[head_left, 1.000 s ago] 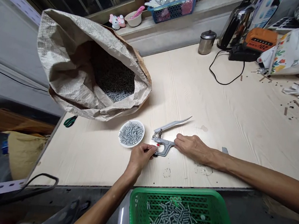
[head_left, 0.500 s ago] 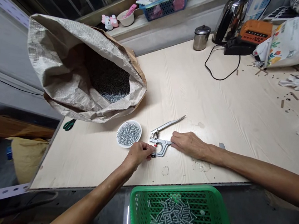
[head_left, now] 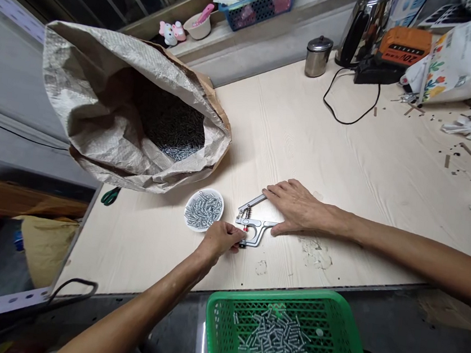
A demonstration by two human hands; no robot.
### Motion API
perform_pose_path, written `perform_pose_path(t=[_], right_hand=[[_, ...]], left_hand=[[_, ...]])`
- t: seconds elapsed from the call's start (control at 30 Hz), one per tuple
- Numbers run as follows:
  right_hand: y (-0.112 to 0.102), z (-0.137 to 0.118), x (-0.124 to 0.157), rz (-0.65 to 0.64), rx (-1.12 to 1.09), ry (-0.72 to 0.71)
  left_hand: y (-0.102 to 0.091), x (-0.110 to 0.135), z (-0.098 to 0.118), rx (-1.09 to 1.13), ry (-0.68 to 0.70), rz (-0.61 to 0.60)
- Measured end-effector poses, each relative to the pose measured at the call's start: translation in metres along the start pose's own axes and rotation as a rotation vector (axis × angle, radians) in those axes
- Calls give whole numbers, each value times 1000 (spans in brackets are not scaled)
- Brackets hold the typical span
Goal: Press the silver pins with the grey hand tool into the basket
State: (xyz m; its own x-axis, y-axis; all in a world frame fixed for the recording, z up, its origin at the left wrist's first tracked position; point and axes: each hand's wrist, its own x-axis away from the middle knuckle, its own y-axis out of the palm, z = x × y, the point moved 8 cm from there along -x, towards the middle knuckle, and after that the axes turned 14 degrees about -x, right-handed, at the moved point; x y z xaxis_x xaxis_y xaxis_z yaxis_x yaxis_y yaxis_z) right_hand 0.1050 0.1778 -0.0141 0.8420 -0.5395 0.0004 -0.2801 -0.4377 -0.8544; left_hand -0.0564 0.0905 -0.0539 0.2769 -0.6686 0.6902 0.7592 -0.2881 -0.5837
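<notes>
A pair of grey snap-fastener pliers (head_left: 258, 234) lies on the table, its handles spread and a coil spring between them. My right hand (head_left: 295, 207) spans both handles, fingers over the upper one and thumb at the lower one. At the jaw end, my left hand (head_left: 223, 240) has its thumb and fingertips pinched together; whatever is between them is too small and hidden to make out. A red bit shows in the jaw beside those fingertips. Just behind the left hand stands a white bowl (head_left: 203, 211) full of small silvery spring-like pieces.
A large woven sack (head_left: 135, 159) of similar metal pieces leans open at the left. Below the table edge sits a green basket (head_left: 217, 333) holding several silvery pieces. Green-handled scissors (head_left: 109, 196), a lidded metal jar (head_left: 318, 56), a kettle (head_left: 360, 32) and a black cord (head_left: 352, 122) are around.
My right hand has shifted up and opened from the lower handle to reach across both handles. The upper handle is slightly lower. My left hand stays at the jaw.
</notes>
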Motion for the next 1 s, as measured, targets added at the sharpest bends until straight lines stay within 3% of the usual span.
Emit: perform_pose_path(t=[0.33, 0.57, 0.67, 0.73, 0.8, 0.9, 1.0], right_hand=[[1, -1, -2, -23, -30, 93], [3, -5, 3, 7, -30, 56], [7, -8, 4, 41, 2, 27], [10, -9, 4, 60, 20, 17], [12, -10, 4, 69, 16, 12], [14, -11, 6, 63, -22, 9], [12, -7, 16, 51, -59, 40]], left_hand=[[0, 4, 1, 19, -9, 25], [0, 11, 3, -71, 23, 43], [-6, 26, 17, -393, 204, 238], [-3, 40, 40, -626, 454, 456], [10, 49, 61, -758, 715, 577], [31, 39, 81, -844, 942, 491], [37, 21, 93, -926, 969, 352]])
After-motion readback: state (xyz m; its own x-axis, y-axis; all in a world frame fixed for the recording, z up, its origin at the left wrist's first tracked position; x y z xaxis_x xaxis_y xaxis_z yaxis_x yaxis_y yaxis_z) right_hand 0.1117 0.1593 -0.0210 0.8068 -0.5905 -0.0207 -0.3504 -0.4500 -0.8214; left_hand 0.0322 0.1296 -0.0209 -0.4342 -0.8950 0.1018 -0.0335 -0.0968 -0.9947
